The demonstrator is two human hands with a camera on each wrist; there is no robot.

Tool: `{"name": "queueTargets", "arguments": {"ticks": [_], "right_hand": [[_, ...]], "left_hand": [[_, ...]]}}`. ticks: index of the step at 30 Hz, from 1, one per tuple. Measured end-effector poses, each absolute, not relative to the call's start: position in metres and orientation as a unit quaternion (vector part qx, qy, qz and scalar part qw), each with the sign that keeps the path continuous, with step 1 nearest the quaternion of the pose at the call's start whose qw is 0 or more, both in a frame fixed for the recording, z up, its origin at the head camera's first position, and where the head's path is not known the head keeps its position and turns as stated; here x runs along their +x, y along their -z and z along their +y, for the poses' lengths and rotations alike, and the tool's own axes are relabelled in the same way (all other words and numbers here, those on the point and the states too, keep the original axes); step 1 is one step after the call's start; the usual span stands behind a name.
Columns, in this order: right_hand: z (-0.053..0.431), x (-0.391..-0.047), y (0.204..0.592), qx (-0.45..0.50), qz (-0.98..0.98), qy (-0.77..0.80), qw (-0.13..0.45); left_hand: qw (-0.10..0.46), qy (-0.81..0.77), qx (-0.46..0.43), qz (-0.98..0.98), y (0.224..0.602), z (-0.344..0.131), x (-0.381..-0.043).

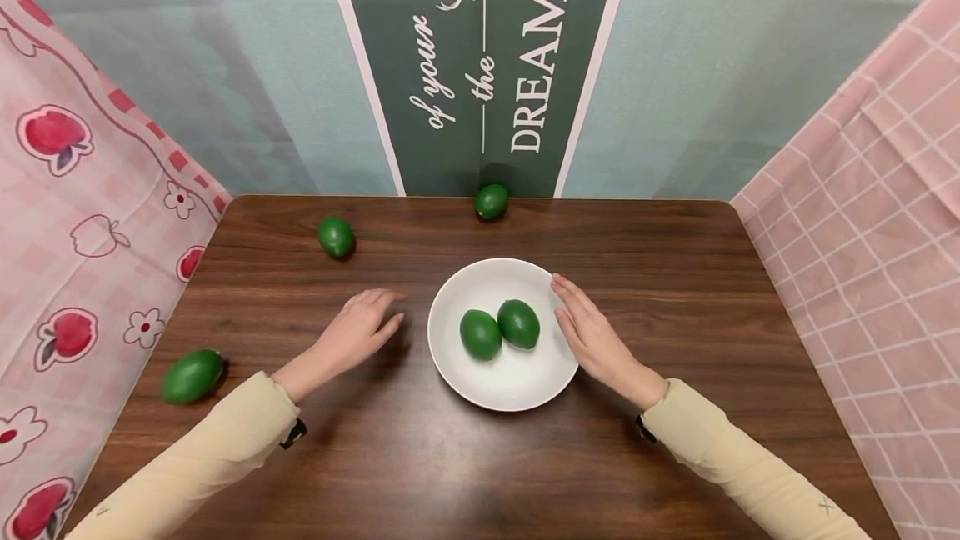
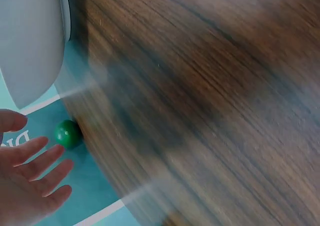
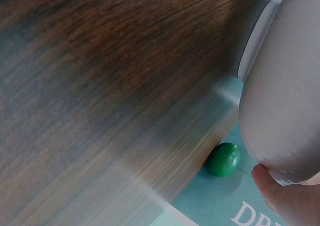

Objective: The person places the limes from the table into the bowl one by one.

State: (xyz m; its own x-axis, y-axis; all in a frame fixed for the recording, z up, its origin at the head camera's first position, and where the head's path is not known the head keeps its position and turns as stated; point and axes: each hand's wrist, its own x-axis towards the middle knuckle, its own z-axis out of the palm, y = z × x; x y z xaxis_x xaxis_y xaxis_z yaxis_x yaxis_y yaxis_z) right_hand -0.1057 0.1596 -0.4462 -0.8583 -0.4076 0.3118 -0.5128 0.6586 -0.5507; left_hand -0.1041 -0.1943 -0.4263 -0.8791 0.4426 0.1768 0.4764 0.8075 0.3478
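Currently, I see pale sleeves (image 1: 210, 457) coming from both lower corners of the frame. At lower left, one green fruit (image 1: 192, 377) lies on the brown desk (image 1: 675, 273). The right hand (image 1: 596, 342), with fingers extended, touches the right side of the white bowl (image 1: 506, 390); the left hand (image 1: 358, 327), with fingers relaxed, is apart from it. Inside, near the frame's centre, two limes (image 1: 480, 335) lie side by side. Farther, a smaller lime (image 1: 336, 237) rests left of centre, and the farthest lime (image 1: 492, 202) just above centre.
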Motion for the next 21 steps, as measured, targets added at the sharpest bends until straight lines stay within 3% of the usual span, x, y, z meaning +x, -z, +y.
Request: {"name": "queueTargets", "arguments": {"ticks": [21], "right_hand": [[0.159, -0.105, 0.446, 0.249, -0.909, -0.326, 0.069]], "left_hand": [[0.005, 0.159, -0.239, -0.958, 0.423, -0.221, -0.100]]}}
